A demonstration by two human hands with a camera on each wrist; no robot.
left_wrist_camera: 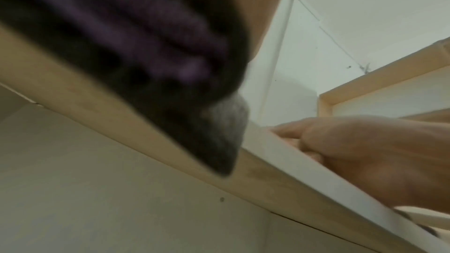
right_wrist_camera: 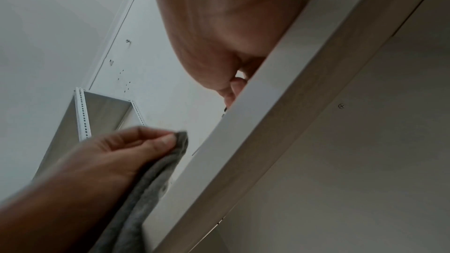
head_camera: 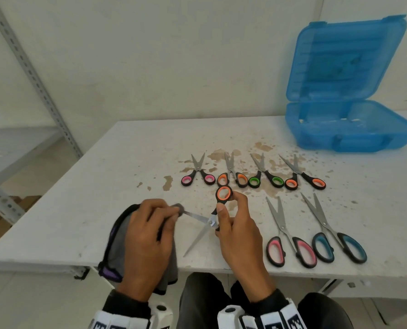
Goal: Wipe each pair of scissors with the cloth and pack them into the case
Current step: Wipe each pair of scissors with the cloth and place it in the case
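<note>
Scissors (head_camera: 217, 208), orange-handled, blades spread, are gripped at the handle by the right hand (head_camera: 238, 230). One blade is pinched through the cloth (head_camera: 117, 243) by the left hand (head_camera: 150, 233) fingertips. Best wiped pivot-to-tip, fingers kept off the edge; case (head_camera: 347, 129) is well beyond.

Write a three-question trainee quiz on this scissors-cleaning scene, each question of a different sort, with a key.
1. Multiple choice: the right hand holds scissors with grip rings of which colour? A pink, B orange, C blue.
2. True or false: the blue case stands open, no scissors visible inside.
3. Fill in: the left hand pinches the grey ____ around one blade of the orange-handled scissors.

Key: 1 B. 2 true. 3 cloth.
</note>
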